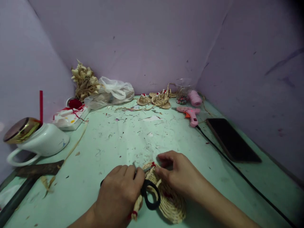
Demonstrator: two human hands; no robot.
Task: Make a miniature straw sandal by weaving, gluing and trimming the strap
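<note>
A small woven straw piece (174, 205), oval and coiled, with a red knot (153, 164) at its far end, is on the table between my hands. My left hand (122, 188) is closed around a pair of black-handled scissors (152, 205), whose blades point toward the red knot. A pale straw braid (136, 205) with a red-tied end hangs below the same hand; its other end is hidden. My right hand (179, 171) rests at the piece's right edge, its thumb against the weave near the knot and its forefinger curved apart. Its other fingers are mostly hidden.
A pink glue gun (190, 114) with a black cord and a phone (234, 139) lie right. Several straw pieces (161, 100), a clear jar (184, 91) and a pink spool (195, 98) stand behind. Left are a hammer (39, 168), a white mug (45, 139) and a plastic bag (111, 91).
</note>
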